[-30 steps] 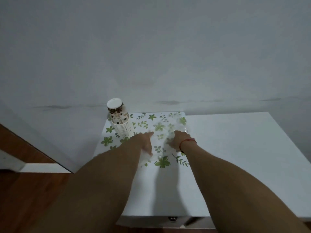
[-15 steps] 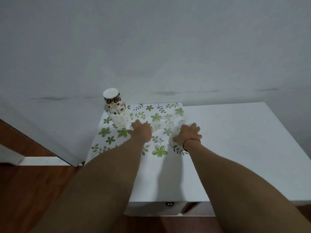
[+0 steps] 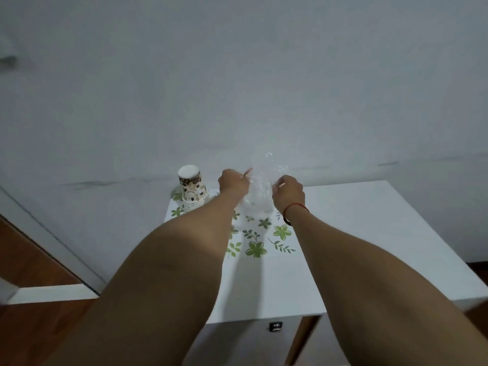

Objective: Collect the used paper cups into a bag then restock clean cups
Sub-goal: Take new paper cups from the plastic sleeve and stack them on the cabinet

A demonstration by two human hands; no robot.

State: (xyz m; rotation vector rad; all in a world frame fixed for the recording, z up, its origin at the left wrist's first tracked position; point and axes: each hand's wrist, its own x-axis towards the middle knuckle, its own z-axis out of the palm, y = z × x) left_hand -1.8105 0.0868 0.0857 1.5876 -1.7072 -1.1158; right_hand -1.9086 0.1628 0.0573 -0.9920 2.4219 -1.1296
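Hands: left hand (image 3: 233, 182) and right hand (image 3: 289, 191) each pinch an edge of a clear plastic bag (image 3: 260, 192), held up between them over the floral mat (image 3: 257, 248) on the white table (image 3: 369, 233). Inverted stack of paper cups (image 3: 192, 190) stands just beside the left wrist.

Risk: film is thin and nearly invisible; mouth probably not open, cannot confirm. Working it apart could knock the left wrist into the stack and topple it. A slipped pinch drops the bag.
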